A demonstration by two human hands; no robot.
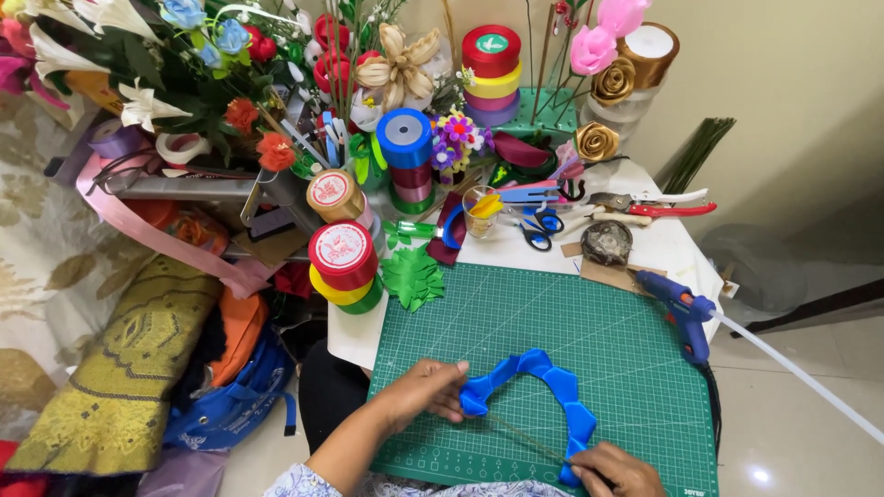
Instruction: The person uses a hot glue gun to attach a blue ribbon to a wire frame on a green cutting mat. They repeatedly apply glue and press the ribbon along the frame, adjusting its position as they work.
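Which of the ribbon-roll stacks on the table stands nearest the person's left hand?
The stack topped by a red roll, with yellow and green rolls beneath, at the cutting mat's left corner. The other stacks stand farther back from the left hand.

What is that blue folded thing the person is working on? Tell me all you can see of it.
The blue ribbon piece looks like glossy satin, folded into a chain of pointed segments that curves in an arch. It lies flat on the green cutting mat. The left hand pinches one end, the right hand the other. A thin wire or stem seems to run between both ends.
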